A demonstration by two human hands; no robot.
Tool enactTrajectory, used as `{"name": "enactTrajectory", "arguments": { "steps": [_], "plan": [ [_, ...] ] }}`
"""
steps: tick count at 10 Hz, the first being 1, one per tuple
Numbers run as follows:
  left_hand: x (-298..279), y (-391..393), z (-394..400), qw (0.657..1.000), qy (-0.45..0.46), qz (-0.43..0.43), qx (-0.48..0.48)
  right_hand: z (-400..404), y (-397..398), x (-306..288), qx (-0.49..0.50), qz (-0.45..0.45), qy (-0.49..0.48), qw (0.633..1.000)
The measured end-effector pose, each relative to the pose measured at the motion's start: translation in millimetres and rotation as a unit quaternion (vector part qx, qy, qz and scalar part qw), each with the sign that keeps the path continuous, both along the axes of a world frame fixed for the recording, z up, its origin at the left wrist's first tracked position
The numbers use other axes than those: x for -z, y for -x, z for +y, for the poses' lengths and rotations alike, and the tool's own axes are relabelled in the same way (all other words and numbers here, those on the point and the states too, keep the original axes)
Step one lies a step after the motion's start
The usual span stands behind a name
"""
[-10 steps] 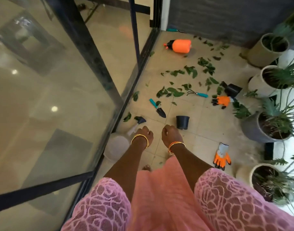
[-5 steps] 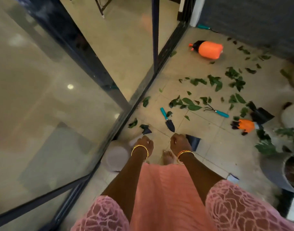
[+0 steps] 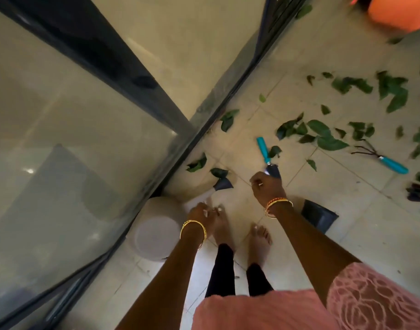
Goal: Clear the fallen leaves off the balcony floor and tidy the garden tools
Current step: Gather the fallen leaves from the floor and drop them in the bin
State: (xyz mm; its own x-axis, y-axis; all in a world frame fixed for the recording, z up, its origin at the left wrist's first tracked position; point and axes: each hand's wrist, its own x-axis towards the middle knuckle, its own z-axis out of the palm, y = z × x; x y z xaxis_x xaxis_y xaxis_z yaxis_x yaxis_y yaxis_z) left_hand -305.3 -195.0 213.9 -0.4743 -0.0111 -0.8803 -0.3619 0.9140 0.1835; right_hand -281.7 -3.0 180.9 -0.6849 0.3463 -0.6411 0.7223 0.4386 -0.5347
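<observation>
While the person stands barefoot on the tiled balcony floor [image 3: 347, 210] and bends forward, both arms reach down ahead of the body. Right hand [image 3: 267, 188], fingers curled, sits directly over the dark blade end of the trowel [image 3: 266, 156]; whether it actually grips the blade cannot be told, as the hand covers that end. The trowel lies flat, its teal handle pointing away from the person. Left hand [image 3: 201, 215] hangs lower, just above the left foot, fingers loosely curled with nothing seen in them. Beside that hand, against the glass door frame [image 3: 204, 129], lies a white watering can [image 3: 156, 232] on its side, its spout ending in a dark rose near a single leaf. Fallen leaves [image 3: 323, 136] are scattered across the tiles, densest beyond the trowel and out to the right. A hand rake [image 3: 382, 160] with a teal handle lies among them, well apart from the trowel. A small black pot [image 3: 319, 216] lies tipped just to the right of the right forearm. An orange sprayer bottle [image 3: 397, 13] is partly cut off at the top right corner. An orange and dark glove [image 3: 418, 194] shows at the right edge, mostly out of frame. Gold bangles sit on both wrists.
</observation>
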Motion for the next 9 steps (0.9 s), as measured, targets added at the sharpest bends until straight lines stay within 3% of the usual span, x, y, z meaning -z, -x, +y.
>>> {"name": "enactTrajectory", "arguments": {
  "steps": [1, 3, 4, 5, 6, 8, 9],
  "plan": [
    [97.8, 28.1, -21.8, 0.999, 0.009, 0.025, 0.024, -14.3, 28.4, 94.1, -0.033, 0.004, -0.004, 0.999],
    [211.4, 67.7, -37.3, 0.995, 0.010, 0.094, -0.033, -44.1, 79.5, 206.4, -0.099, -0.051, -0.008, 0.994],
    [239.4, 73.3, -41.2, 0.995, 0.009, 0.091, -0.030, -56.1, 92.9, 237.5, -0.140, -0.086, -0.018, 0.986],
    [268.7, 75.9, -40.6, 0.991, -0.018, 0.073, -0.106, -75.2, 100.8, 265.5, -0.194, -0.121, -0.094, 0.969],
    [278.9, 77.6, -36.1, 0.986, -0.038, 0.062, -0.152, -83.9, 104.9, 272.5, -0.217, -0.108, -0.136, 0.961],
    [270.8, 89.0, -18.5, 0.938, -0.120, 0.024, -0.325, -87.1, 110.9, 251.5, -0.126, -0.003, -0.012, 0.992],
    [245.8, 91.5, -3.1, 0.858, -0.185, -0.011, -0.480, -102.3, 109.9, 220.0, -0.075, 0.053, 0.129, 0.987]
  ]
}}
